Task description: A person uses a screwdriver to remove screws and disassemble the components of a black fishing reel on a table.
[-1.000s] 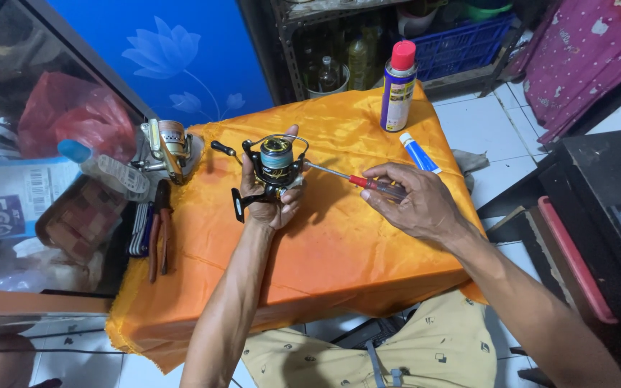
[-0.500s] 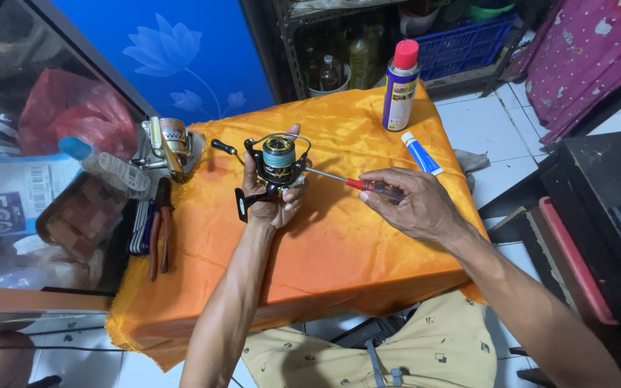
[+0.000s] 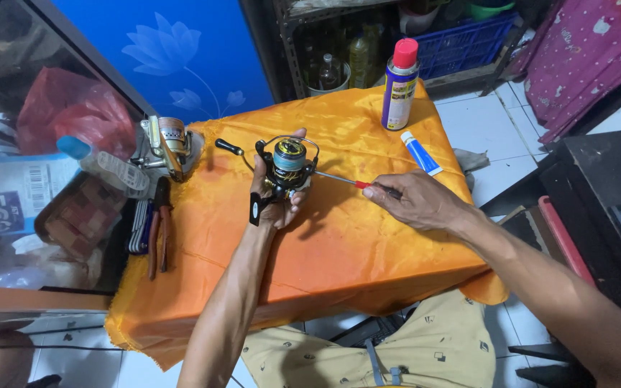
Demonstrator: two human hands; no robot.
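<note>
Orange cloth (image 3: pixel 368 251) is covering a small table standing on a white tiled floor (image 3: pixel 483 129), with a blue wall panel bearing a pale flower lying at the far left. Near the middle of the cloth, the left hand (image 3: pixel 276 188) is curling its fingers around a black spinning reel (image 3: pixel 287 164), gripping it from below so that the spool is facing up and the crank knob is sticking out to the left. The right hand (image 3: pixel 417 203) is closing around the red-and-black handle of a screwdriver (image 3: pixel 357 184), pinching it between thumb and fingers, while the thin shaft is reaching left and its tip is meeting the reel's right side. A second, gold-coloured reel (image 3: pixel 167 142) is sitting at the far left edge of the cloth. Pliers (image 3: pixel 159 230) with reddish handles are lying along the left edge, just beside a small bundle of tools. A spray can (image 3: pixel 399 85) with a red cap is standing upright at the far side, and a blue-and-white tube (image 3: pixel 420 153) is lying near it, well apart from both hands.
</note>
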